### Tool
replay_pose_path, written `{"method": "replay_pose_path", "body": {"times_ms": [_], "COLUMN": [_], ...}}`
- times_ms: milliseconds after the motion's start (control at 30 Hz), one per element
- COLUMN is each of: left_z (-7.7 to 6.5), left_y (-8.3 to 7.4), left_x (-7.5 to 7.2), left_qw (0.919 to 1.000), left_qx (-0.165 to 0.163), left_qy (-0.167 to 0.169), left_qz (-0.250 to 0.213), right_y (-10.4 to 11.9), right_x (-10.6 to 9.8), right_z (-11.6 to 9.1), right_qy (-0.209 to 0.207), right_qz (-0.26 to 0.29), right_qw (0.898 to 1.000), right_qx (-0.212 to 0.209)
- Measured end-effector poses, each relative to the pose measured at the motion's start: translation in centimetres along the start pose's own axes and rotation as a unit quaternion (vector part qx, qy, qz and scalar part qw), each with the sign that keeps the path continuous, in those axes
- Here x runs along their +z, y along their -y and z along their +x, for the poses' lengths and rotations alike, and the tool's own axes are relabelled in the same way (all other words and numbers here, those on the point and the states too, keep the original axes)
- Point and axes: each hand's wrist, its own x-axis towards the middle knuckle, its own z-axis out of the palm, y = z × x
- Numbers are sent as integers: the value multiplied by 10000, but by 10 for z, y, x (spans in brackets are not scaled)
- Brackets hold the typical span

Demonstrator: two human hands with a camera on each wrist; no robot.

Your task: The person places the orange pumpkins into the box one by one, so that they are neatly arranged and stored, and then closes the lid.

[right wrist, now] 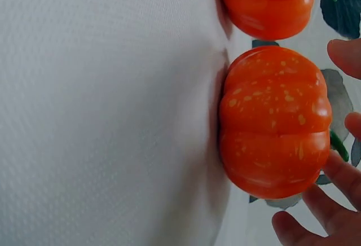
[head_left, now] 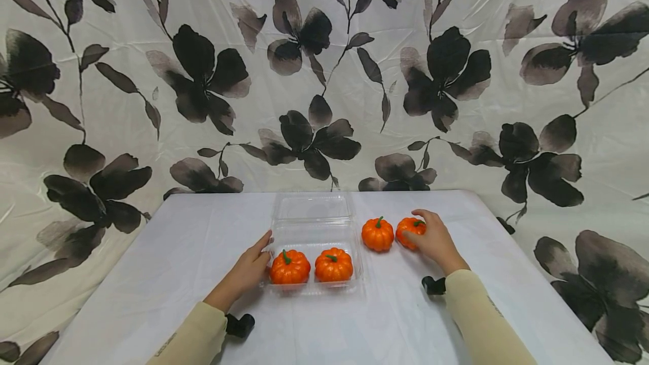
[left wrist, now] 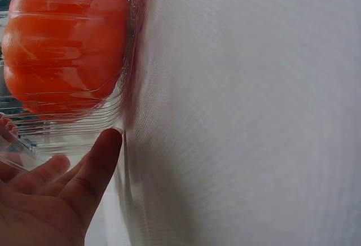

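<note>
R hand [head_left: 435, 241] was at the outer loose pumpkin [right wrist: 275, 127], rightmost of the row on the tabletop [head_left: 390, 320]. Key relation: pumpkin sat just ahead-left of the R palm, inside the finger arc; R was def. the nearer hand. R grip spread, no clear pinch; couldn't tell if any tip touched the skin. No real long axis: squat, roundish, green stem up.

Inner loose pumpkin [head_left: 377, 234] stood just beside it, btwn it and the clear tray [head_left: 314, 236] to the L. Two more, L tray pumpkin [head_left: 290, 267] and R tray pumpkin [head_left: 333, 265], sat side by side along the tray's near edge. Lid [head_left: 313, 205] lay back at the far side.

L hand [head_left: 250, 266] was at the tray's L side, fingers fairly straight, index tip by its bottom edge; not pinching AFAICT.

Materials: pumpkins glossy orange, lobed, prob. plastic; yellowish flecks on the outer one. Tray thin, ribbed, see-through. Tabletop cover white w/ fine weave. Backdrop [head_left: 375, 16] creased fabric, dk floral print.
</note>
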Motion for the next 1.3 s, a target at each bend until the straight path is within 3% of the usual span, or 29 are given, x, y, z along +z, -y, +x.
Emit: {"method": "replay_pose_path", "body": {"times_ms": [267,567,1300], "left_z": [-1,0,0], "left_y": [-1,1,1], "left_x": [1,1,0], "left_qw": [10000,10000,10000], "left_qx": [-21,-15,25], "left_qy": [-31,-28,5], "left_qz": [15,-43,-60], "right_y": [-10,-16,-26], "right_x": [1,2,7], "right_z": [4,7,6], "right_qy": [207,537,709], "right_qz": [413,1046,1049], "right_qw": [9982,9873,9876], "right_qx": [390,1067,927]}}
